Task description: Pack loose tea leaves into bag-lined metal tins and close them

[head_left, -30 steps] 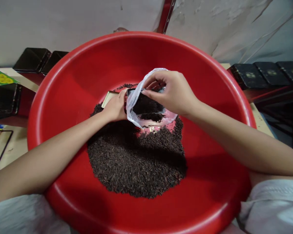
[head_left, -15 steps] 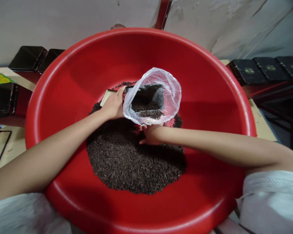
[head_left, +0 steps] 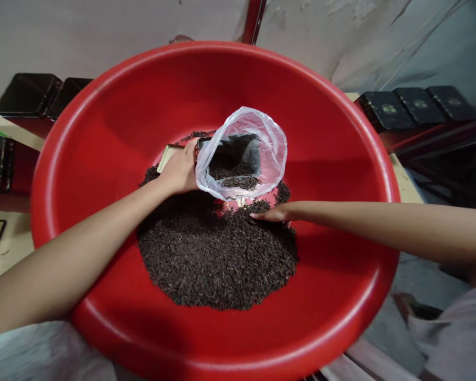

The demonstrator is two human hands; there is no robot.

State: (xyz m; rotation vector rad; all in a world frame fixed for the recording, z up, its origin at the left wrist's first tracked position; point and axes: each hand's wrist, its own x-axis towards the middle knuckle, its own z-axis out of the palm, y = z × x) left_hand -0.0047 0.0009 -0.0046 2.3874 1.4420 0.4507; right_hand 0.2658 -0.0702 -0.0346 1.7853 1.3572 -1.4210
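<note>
Red basin [head_left: 222, 349] nearest, holding a pile of dark leaves [head_left: 214, 259]. Right hand [head_left: 272, 214] lies flat on the pile's far edge, fingers straight and together, gripping nothing. Just beyond, the left hand [head_left: 178, 172] is closed around a tin [head_left: 238, 148] lined with a clear bag [head_left: 275, 153], mouth open, partly filled with leaves. Black boxes [head_left: 416, 106] stand along the wall.

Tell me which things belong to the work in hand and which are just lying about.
In use: left hand holding the tin, bag lining it, right hand on the dark leaves, red basin.
Lying about: black tins at the right, black trays at the left.
</note>
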